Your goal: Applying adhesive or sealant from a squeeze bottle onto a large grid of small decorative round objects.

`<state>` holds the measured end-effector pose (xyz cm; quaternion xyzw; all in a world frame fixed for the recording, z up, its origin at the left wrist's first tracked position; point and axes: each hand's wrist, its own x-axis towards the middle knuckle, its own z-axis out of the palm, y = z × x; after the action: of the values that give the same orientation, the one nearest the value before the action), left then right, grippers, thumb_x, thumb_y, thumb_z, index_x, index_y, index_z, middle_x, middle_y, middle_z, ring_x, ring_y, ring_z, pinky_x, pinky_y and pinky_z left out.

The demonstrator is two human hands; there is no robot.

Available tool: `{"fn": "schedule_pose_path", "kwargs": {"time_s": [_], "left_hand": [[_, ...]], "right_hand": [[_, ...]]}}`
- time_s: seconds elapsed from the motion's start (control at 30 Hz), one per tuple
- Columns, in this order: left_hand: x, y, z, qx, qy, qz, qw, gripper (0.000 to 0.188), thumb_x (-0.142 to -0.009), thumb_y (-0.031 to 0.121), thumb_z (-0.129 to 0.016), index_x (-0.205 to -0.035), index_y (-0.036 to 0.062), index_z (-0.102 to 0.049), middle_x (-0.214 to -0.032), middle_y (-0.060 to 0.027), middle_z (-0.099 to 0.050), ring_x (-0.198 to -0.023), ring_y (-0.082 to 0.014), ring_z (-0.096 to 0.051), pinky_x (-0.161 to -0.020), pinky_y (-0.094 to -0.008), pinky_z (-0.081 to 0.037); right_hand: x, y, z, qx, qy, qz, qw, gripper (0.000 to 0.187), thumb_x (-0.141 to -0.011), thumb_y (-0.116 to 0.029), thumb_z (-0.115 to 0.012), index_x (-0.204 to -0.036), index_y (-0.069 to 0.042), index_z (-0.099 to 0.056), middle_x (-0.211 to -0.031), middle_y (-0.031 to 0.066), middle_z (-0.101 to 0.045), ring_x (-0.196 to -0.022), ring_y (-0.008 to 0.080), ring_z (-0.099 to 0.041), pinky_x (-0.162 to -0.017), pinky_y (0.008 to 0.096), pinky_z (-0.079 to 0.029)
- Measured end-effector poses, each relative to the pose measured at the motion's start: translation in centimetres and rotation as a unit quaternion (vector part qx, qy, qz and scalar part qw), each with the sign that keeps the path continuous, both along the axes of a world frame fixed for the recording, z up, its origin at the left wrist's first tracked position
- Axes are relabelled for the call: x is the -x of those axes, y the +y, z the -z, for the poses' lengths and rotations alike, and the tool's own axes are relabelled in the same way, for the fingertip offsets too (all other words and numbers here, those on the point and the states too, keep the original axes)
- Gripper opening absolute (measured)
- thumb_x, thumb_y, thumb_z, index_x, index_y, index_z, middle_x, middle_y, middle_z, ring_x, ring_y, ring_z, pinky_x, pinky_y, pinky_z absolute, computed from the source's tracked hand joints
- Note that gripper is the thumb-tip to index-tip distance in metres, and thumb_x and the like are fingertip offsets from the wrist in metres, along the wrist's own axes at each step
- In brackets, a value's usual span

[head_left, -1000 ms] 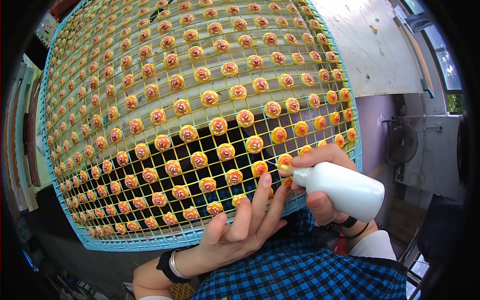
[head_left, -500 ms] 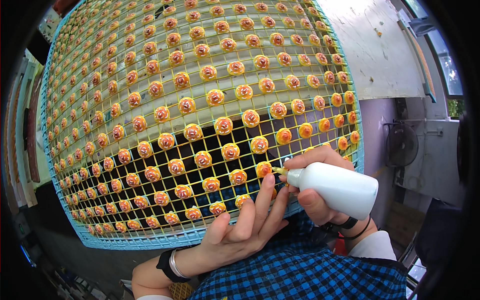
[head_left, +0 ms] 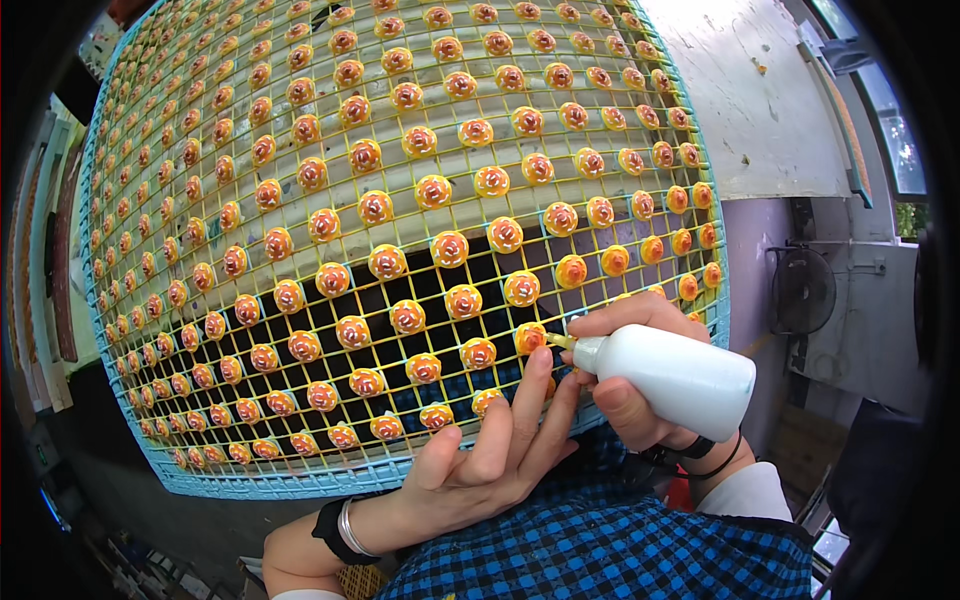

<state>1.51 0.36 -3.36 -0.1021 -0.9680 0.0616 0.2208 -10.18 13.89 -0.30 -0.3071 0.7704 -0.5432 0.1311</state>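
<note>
A white squeeze bottle (head_left: pixel 680 380) lies tilted in my right hand (head_left: pixel 640 405), its fingers closed round the neck and body. The narrow yellowish nozzle (head_left: pixel 560 341) points left and meets the edge of an orange-and-yellow rose-shaped piece (head_left: pixel 529 339). My left hand (head_left: pixel 490 455) has its fingers spread, with one fingertip at the lower edge of that same piece. Many similar pieces sit in rows on a yellow wire grid (head_left: pixel 420 340). Most bear white strokes on their petals; several at the right, such as one rose piece (head_left: pixel 570 271), show none. My right fingers partly hide pieces below them.
A light blue frame (head_left: pixel 270 484) borders the grid, its near edge by my left wrist. Behind the grid is a pale stained surface (head_left: pixel 745 120). A fan (head_left: pixel 803 290) stands at the right, near a window (head_left: pixel 895 130). My blue-and-black checked apron (head_left: pixel 600 535) is close below.
The grid's pieces appear very slightly shifted in the picture. Both hands and the bottle keep almost the same place, with the nozzle still at the same rose piece.
</note>
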Motion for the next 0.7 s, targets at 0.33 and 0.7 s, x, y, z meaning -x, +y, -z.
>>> {"fn": "schedule_pose_path", "kwargs": {"time_s": [0.33,0.7], "left_hand": [[0.03,0.02,-0.05,-0.006,0.0,0.001,1.0,0.053,-0.08,0.067,-0.05,-0.106,0.0238,-0.064,-0.117,0.0074,-0.062,-0.092,-0.0094,-0.037,-0.091,-0.0357,-0.021],[-0.13,-0.05,0.14,-0.009,0.005,0.01,1.0,0.053,-0.08,0.066,-0.051,-0.107,0.0232,-0.064,-0.114,0.0076,-0.063,-0.093,-0.0096,-0.037,-0.091,-0.0363,-0.022]], "right_hand": [[0.1,0.28,-0.06,-0.003,-0.012,-0.006,1.0,0.031,-0.079,-0.03,-0.071,-0.087,-0.001,-0.065,-0.082,0.0099,-0.066,-0.059,0.0184,-0.064,-0.051,0.0262,-0.051],[0.64,0.07,-0.26,-0.009,0.027,-0.044,0.999,0.032,-0.079,-0.029,-0.071,-0.09,0.0,-0.064,-0.083,0.0108,-0.067,-0.063,0.0198,-0.066,-0.054,0.0266,-0.052]]}}
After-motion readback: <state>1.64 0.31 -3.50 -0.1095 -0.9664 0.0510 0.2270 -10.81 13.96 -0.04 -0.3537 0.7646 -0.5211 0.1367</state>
